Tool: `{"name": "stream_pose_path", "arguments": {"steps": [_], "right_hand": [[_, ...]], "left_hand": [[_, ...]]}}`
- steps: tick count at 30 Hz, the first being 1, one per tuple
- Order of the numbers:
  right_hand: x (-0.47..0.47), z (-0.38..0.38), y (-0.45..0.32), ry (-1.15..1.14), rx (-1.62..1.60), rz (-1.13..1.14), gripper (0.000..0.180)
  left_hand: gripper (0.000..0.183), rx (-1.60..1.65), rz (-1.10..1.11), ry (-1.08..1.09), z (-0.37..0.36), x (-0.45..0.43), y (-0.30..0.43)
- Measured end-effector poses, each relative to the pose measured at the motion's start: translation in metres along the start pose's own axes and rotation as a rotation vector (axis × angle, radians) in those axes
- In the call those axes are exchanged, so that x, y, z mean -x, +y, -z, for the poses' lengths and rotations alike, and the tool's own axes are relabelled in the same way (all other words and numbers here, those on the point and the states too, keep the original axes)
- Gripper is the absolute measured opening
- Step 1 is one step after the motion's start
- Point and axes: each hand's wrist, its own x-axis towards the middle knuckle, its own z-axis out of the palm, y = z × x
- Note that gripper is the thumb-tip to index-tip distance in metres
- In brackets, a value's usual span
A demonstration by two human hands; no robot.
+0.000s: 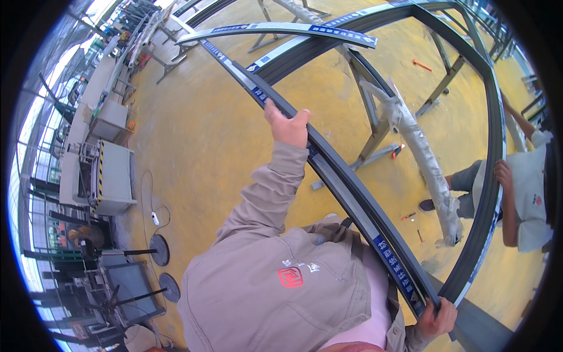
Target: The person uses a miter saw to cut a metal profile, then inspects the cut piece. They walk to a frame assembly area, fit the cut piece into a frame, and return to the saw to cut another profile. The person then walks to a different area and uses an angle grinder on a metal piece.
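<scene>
A long dark metal profile with blue printed film runs diagonally in front of my body. My left hand grips it near its upper part, thumb on one side and fingers on the other. My right hand is closed around its lower end, beside a corner of a large dark metal frame. Another film-covered profile strip lies across the frame's far side and over the upper part of the held profile.
Metal trestles and a plastic-wrapped bar are under the frame. A co-worker at the right holds the frame's edge. A utility knife and an orange-handled tool lie on the yellow floor. Machines and a cable are at the left.
</scene>
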Motion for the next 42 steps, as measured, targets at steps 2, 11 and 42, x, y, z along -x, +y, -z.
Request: {"name": "stream_pose_path", "arguments": {"steps": [2,11,42], "right_hand": [[-0.002,-0.001,0.006,0.048,0.021,0.049,0.030],[-0.002,-0.006,0.010,0.134,-0.032,-0.071,0.028],[0.064,-0.013,0.064,0.520,-0.152,-0.100,0.026]], "left_hand": [[0.081,0.003,-0.268,0.081,-0.011,0.017,0.015],[0.068,-0.533,-0.995,-1.823,-0.035,0.143,0.171],[0.041,-1.269,-0.472,-2.000,-0.097,0.175,0.192]]}}
